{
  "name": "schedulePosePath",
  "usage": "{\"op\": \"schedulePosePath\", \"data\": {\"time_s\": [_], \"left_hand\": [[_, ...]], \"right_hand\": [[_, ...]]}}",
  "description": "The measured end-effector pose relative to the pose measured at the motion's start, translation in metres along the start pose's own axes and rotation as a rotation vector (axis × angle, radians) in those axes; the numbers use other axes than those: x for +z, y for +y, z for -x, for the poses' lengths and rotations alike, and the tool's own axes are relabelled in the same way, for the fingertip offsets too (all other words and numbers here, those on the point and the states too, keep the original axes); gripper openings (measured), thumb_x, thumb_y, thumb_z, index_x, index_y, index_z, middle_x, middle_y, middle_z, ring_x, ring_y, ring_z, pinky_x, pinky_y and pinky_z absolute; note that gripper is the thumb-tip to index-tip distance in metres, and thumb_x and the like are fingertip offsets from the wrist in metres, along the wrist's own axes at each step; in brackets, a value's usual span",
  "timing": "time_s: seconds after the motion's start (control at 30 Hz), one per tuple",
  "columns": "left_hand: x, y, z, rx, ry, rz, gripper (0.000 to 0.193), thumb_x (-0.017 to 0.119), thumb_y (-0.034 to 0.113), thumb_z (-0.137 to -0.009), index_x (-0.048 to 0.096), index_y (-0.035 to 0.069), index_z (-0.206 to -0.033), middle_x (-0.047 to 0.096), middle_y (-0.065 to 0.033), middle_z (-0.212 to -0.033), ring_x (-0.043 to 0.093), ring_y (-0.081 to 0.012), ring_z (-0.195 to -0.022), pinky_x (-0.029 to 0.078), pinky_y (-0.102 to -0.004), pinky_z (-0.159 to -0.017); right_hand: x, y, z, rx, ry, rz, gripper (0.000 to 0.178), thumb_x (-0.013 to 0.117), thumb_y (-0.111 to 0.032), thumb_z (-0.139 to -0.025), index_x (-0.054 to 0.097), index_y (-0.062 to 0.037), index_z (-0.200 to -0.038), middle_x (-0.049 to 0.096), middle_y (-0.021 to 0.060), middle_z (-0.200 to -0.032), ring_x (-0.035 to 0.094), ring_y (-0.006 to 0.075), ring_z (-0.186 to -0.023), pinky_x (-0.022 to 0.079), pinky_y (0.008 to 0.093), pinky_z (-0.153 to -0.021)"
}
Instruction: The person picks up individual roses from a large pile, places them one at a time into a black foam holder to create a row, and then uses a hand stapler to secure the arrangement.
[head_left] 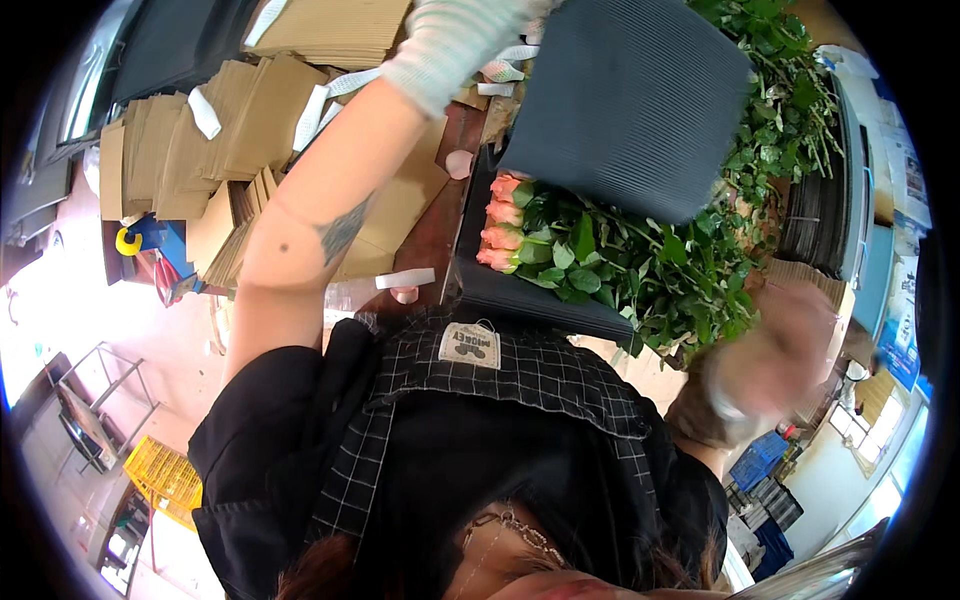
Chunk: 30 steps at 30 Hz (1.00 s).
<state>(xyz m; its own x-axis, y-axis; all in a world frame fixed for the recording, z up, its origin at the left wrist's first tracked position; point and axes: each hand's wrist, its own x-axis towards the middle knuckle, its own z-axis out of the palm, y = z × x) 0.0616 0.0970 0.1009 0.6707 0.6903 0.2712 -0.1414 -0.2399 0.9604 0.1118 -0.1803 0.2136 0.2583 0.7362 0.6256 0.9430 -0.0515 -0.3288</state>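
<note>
My left hand (465, 45), in a pale striped knit glove, reaches to the upper edge of the view. Its fingers are mostly cut off there, beside the upper left corner of a dark corrugated sheet (630, 110); whether they grip it I cannot tell. The sheet slants over a bunch of pink-orange roses (502, 237) with leafy green stems, partly hiding them. Under the blooms lies another dark corrugated sheet (540, 305). To the right, my right hand (775, 350) is smeared by motion near the stem ends, and its fingers cannot be made out.
Stacks of brown cardboard (235, 120) stand on the left, with white foam net sleeves (205, 113) on them. More leafy stems (785, 110) lie at the upper right. A loose petal (458, 164) rests on the dark red tabletop (425, 220). A yellow crate (165, 480) is at the lower left.
</note>
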Motion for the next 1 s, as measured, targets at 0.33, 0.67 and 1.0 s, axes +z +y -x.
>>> {"op": "schedulePosePath", "data": {"time_s": [0.33, 0.67, 1.0], "left_hand": [[-0.058, -0.061, 0.152, -0.081, 0.202, -0.269, 0.027, 0.052, 0.007, -0.093, 0.055, -0.001, -0.118, 0.059, -0.0109, -0.116, 0.057, -0.0179, -0.1, 0.047, -0.031, -0.087], [-0.04, -0.059, 0.189, -0.325, 0.067, -0.35, 0.027, 0.059, 0.008, -0.087, 0.059, -0.003, -0.111, 0.058, -0.0124, -0.113, 0.054, -0.0198, -0.104, 0.043, -0.0307, -0.09], [-0.033, -0.077, 0.192, -0.183, 0.025, -0.19, 0.025, 0.068, 0.005, -0.081, 0.063, 0.003, -0.105, 0.061, -0.0104, -0.105, 0.058, -0.021, -0.099, 0.045, -0.0321, -0.088]], "right_hand": [[0.138, 0.047, 0.061, 0.082, -1.085, 0.071, 0.019, 0.062, -0.028, -0.08, 0.063, -0.0094, -0.083, 0.062, 0.0079, -0.074, 0.064, 0.0241, -0.067, 0.052, 0.0386, -0.06], [0.12, 0.055, 0.068, 0.045, -0.988, 0.056, 0.021, 0.06, -0.027, -0.082, 0.061, -0.0109, -0.096, 0.061, 0.0068, -0.084, 0.063, 0.0244, -0.076, 0.05, 0.0394, -0.064], [0.161, 0.069, 0.109, -0.013, -0.979, 0.33, 0.017, 0.061, -0.03, -0.083, 0.061, -0.0124, -0.086, 0.058, 0.0061, -0.078, 0.061, 0.0255, -0.074, 0.047, 0.0423, -0.063]]}}
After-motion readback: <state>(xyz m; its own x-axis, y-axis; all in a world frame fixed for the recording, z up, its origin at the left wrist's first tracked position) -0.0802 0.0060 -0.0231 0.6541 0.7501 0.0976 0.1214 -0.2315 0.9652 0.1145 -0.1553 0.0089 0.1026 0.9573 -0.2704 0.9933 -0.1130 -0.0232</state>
